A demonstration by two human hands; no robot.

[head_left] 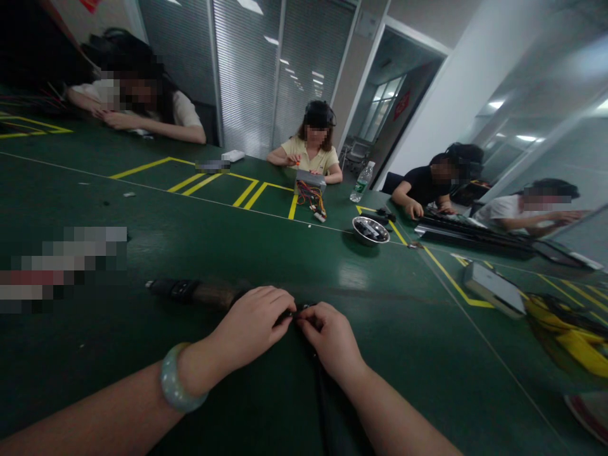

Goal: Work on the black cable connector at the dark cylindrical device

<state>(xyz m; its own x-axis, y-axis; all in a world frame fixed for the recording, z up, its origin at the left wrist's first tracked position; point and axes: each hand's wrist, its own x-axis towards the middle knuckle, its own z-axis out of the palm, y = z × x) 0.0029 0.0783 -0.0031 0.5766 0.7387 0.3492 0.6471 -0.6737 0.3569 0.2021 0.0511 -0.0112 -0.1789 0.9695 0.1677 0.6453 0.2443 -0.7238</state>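
My left hand [259,320], with a pale green bangle [178,378] on its wrist, is closed, thumb and fingertips pinched on a small black part I cannot make out. My right hand [332,339] meets it fingertip to fingertip, pinching the upper end of a black strip [323,399] that runs down to the bottom edge. Behind my left hand lies a dark rod-like thing [213,295] with a brown middle, a black section and a silvery tip at its left end. My left hand hides its right part.
Beyond my hands a steel bowl [370,230] holds dark items. A water bottle [362,182] and a grey box with wires [310,183] stand farther off. On the right lie a grey-white box [494,289] and a yellow bag [582,345]. Several people sit around the green table [213,240].
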